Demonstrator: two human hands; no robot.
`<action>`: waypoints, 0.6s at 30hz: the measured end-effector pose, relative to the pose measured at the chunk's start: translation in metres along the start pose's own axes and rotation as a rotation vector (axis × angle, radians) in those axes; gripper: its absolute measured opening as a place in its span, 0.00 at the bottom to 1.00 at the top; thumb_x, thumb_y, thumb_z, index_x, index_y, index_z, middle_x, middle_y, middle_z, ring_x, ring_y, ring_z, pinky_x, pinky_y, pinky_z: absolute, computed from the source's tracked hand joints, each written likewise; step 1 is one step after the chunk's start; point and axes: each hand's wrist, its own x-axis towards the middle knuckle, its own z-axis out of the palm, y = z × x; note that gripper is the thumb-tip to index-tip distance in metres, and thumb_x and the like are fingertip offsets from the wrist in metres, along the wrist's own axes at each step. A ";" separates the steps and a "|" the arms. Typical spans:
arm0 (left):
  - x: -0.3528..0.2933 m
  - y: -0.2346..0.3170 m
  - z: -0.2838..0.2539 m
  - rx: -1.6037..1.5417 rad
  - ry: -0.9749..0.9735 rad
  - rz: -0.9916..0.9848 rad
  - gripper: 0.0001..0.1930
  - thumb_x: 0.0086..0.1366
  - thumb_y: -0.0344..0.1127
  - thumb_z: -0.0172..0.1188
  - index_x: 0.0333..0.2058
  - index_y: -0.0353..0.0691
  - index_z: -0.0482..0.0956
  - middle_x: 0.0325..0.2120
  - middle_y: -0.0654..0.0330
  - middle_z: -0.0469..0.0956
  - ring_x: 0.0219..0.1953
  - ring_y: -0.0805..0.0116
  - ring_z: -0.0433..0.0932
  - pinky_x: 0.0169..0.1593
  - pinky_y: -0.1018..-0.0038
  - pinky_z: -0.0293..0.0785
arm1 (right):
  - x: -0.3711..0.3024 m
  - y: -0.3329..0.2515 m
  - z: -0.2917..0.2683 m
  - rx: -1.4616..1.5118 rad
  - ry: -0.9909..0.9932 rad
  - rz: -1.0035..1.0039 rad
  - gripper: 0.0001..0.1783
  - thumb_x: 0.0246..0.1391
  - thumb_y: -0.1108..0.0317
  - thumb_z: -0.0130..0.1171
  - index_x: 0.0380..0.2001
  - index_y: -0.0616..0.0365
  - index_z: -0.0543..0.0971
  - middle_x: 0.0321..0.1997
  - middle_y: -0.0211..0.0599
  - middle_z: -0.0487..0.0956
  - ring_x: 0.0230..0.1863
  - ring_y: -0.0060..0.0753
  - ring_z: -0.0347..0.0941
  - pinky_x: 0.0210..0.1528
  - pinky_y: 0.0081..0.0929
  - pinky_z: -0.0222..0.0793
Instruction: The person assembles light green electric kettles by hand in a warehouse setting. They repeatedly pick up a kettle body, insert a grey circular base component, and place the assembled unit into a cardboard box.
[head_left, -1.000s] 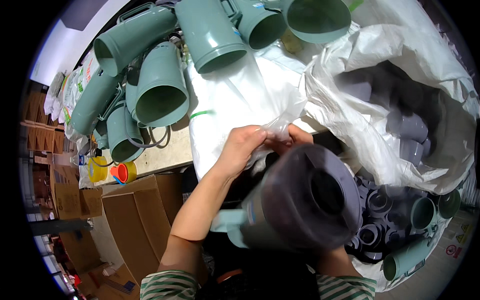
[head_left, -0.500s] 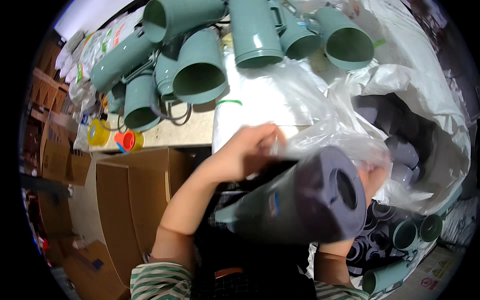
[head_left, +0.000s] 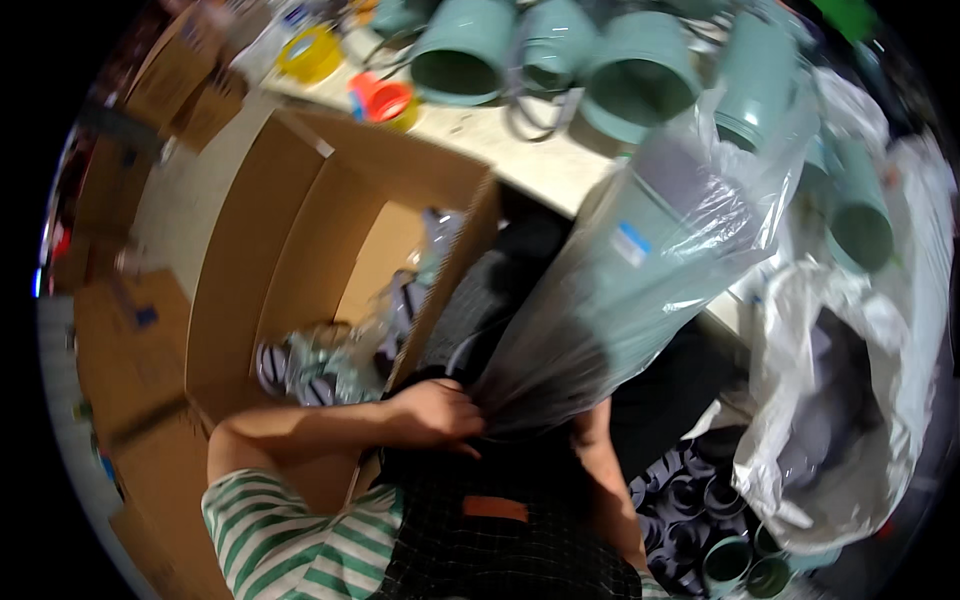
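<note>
A sage-green jug (head_left: pixel 610 285) with a grey-purple lid sits inside a clear plastic bag (head_left: pixel 545 350). It leans with its lid end up and to the right, over my lap. At the bag's lower left end, my left hand (head_left: pixel 440 412) is closed on the gathered plastic. Behind the lower part of the bag is my right hand (head_left: pixel 592 422); only the wrist side shows and its fingers are hidden. To the left, an open cardboard box (head_left: pixel 270 250) holds several bagged green and purple pieces (head_left: pixel 335 365).
Several green jug bodies (head_left: pixel 640 75) lie on the table (head_left: pixel 480 135) ahead. Tape rolls (head_left: pixel 310 55) are at its left. On the right stands a white sack (head_left: pixel 770 450) with dark grey parts inside. Below it are dark rings (head_left: pixel 690 500) and green cylinders (head_left: pixel 727 565).
The view has swung left, bringing the box's inside into sight. The jug, bare below its lid before, is now inside the plastic bag with its lid end up.
</note>
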 end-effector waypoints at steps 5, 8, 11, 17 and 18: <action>0.001 0.033 0.063 0.062 0.178 -0.240 0.17 0.73 0.43 0.49 0.52 0.40 0.76 0.46 0.54 0.81 0.46 0.56 0.82 0.57 0.61 0.76 | 0.041 -0.133 0.151 -0.351 -0.520 -0.317 0.40 0.57 0.59 0.67 0.67 0.64 0.61 0.57 0.53 0.78 0.58 0.51 0.77 0.56 0.42 0.75; -0.014 0.043 0.038 -0.222 0.419 -0.339 0.12 0.72 0.40 0.53 0.43 0.39 0.79 0.37 0.57 0.80 0.37 0.62 0.81 0.44 0.67 0.77 | 0.045 -0.157 0.195 -0.650 -0.611 -0.304 0.44 0.55 0.57 0.70 0.69 0.58 0.59 0.55 0.56 0.79 0.55 0.57 0.78 0.55 0.45 0.76; -0.045 0.016 0.011 -1.089 1.008 -0.507 0.13 0.70 0.37 0.59 0.47 0.35 0.77 0.33 0.58 0.82 0.30 0.69 0.81 0.33 0.74 0.78 | 0.075 -0.142 0.179 -0.448 -0.653 -0.393 0.44 0.58 0.68 0.69 0.72 0.53 0.57 0.61 0.41 0.76 0.56 0.37 0.76 0.58 0.35 0.73; -0.164 -0.185 0.190 -1.941 2.130 -0.385 0.22 0.77 0.47 0.50 0.61 0.39 0.71 0.64 0.56 0.72 0.64 0.60 0.72 0.55 0.67 0.80 | 0.093 -0.127 0.074 -0.282 -0.068 -0.290 0.27 0.60 0.75 0.63 0.60 0.61 0.66 0.54 0.40 0.74 0.50 0.27 0.74 0.54 0.28 0.72; -0.173 -0.204 0.227 -2.054 2.238 -0.426 0.23 0.76 0.47 0.52 0.61 0.39 0.71 0.64 0.55 0.72 0.65 0.59 0.71 0.58 0.64 0.78 | 0.098 -0.141 0.042 -0.336 0.101 -0.370 0.25 0.60 0.75 0.62 0.58 0.62 0.67 0.52 0.40 0.74 0.49 0.28 0.74 0.53 0.27 0.72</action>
